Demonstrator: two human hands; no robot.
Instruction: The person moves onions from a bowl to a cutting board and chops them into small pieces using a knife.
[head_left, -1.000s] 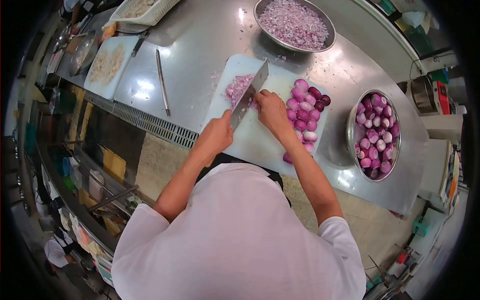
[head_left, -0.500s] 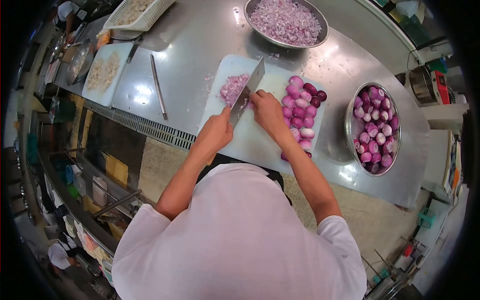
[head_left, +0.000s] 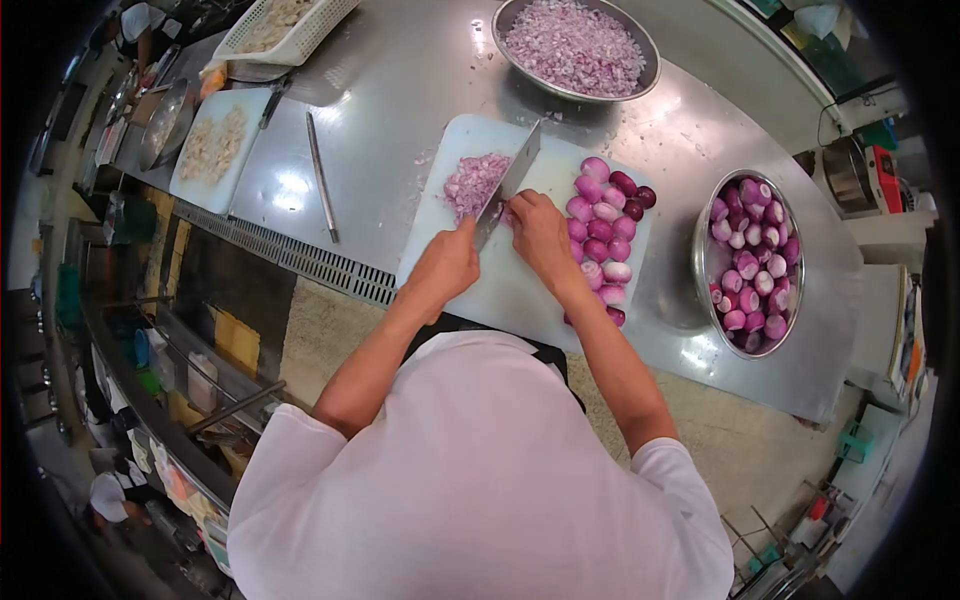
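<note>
My left hand (head_left: 447, 265) is closed around the handle of a cleaver (head_left: 512, 182), its broad blade slanting across the white cutting board (head_left: 490, 285). My right hand (head_left: 541, 235) sits right of the blade, fingers bent and pressed on a piece of onion (head_left: 507, 216) that they mostly cover. A pile of chopped red onion (head_left: 474, 184) lies left of the blade. Along the board's right side stand rows of peeled red onions (head_left: 600, 230).
A metal bowl (head_left: 655, 80) of chopped onion stands at the back, another bowl (head_left: 697, 262) of whole onions at the right. On the left lie a metal rod (head_left: 321, 178), a second board (head_left: 246, 125) with pale pieces, a knife (head_left: 272, 102) and a white basket (head_left: 300, 45).
Both hands and the cleaver have shifted slightly relative to the board, with the blade still beside the right fingers. The whole view has moved a little.
</note>
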